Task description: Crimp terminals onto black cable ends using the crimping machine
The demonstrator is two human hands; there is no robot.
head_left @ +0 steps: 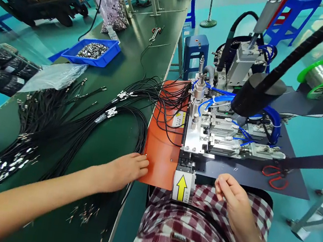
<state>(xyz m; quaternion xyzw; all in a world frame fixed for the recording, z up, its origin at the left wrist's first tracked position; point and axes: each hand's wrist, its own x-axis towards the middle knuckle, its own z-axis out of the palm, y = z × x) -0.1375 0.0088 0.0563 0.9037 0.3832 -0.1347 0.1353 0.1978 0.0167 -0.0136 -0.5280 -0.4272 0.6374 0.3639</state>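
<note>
1. A left hand (130, 169), fingers bent close together, sits at the left edge of an orange flat panel (160, 161); whether it pinches anything cannot be told.
2. A curved bundle of thin black cables (141, 134) lies left of the panel, its length running toward that hand (the nearer one).
3. Right of the panel, a right hand (233, 197) hovers, fingertips pressed together.

From here I see a factory wkshop: machine (224, 126) ahead of R hand (234, 194), cable bundles (78, 141) on desk (115, 142) by L hand (130, 169).

A green table (112, 146) carries cables (82, 134) and a tray (107, 58).
</note>
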